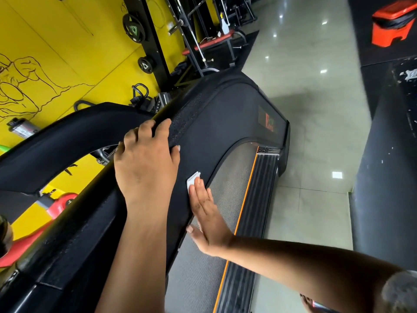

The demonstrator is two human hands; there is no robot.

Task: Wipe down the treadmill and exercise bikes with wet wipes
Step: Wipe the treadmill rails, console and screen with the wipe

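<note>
A black treadmill [228, 114] fills the middle of the tilted head view, with a grey belt [228, 195] and an orange-edged side rail [259, 199]. My left hand [146, 163] rests on the treadmill's upper black arm, fingers curled over its textured top edge. My right hand [207, 218] lies flat with straight fingers against the inner black side panel, pressing a small folded white wet wipe [192, 180] under the fingertips. Only the wipe's upper corner shows beyond the fingers.
A yellow wall [67, 64] with line drawings stands left, with weight plates [133, 28], a black rack and a red bench [214, 41] behind. Glossy grey floor tiles [316, 109] run right of the treadmill. An orange bin [392, 23] sits top right. A bare foot [309, 301] shows at the bottom.
</note>
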